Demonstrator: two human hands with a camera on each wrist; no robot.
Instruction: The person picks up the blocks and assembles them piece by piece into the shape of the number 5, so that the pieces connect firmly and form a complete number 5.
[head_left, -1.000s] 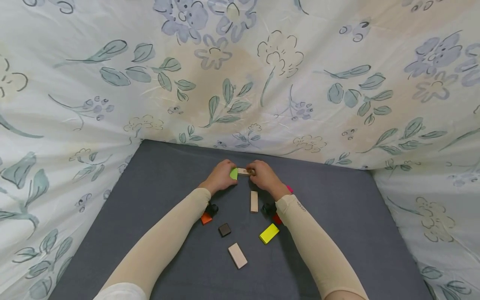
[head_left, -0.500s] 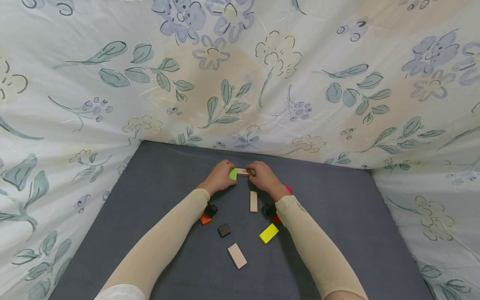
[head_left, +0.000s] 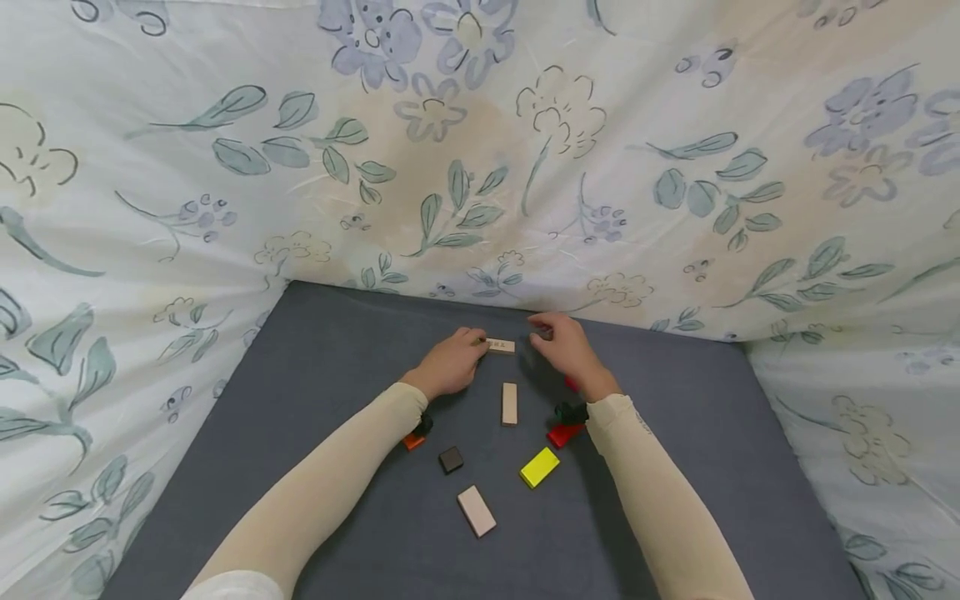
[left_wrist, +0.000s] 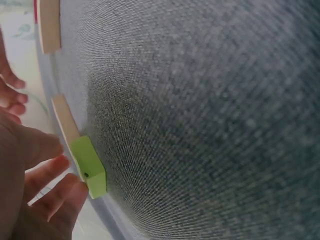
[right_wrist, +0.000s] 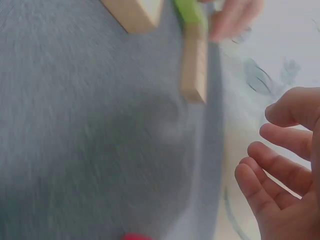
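At the bench's (head_left: 712, 417) far middle, a green block (left_wrist: 90, 162) meets a wooden block (head_left: 502, 346); both look light and stiff, best pinched across their long sides. The left hand (head_left: 452, 365) has parted fingers beside the green block; the right hand (head_left: 568, 347), fingers apart, is empty.

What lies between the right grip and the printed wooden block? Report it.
Nothing but bare grey cloth; the head view shows the right grip apart from the printed wooden block.

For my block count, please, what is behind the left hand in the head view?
The left wrist view shows a green block beside a wooden block; anything else the hand covers is hidden.
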